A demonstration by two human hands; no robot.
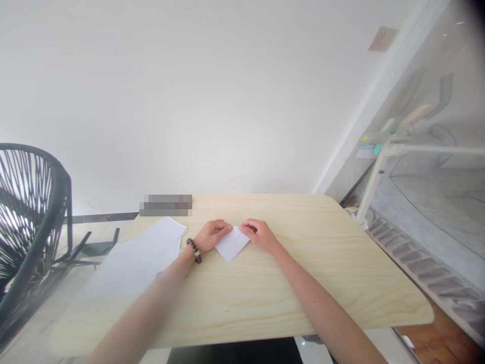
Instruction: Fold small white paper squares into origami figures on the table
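Note:
A small folded piece of white paper (232, 246) lies on the light wooden table, one corner pointing toward me. My left hand (212, 235) grips its upper left edge, thumb on top and fingers curled behind. On the opposite side, my right hand (259, 234) pinches the upper right edge between thumb and fingers. Both thumbs sit close together near the top of the paper, where a short crease shows. The far edge is partly covered by my fingers. A dark beaded bracelet (194, 251) circles my left wrist.
Loose white sheets (132, 260) lie on the table (303, 303) to the left, partly behind my left forearm. A blurred-out dark object (165, 205) is at the back left corner. A woven chair (56, 202) stands left; a white metal frame (373, 187) stands right.

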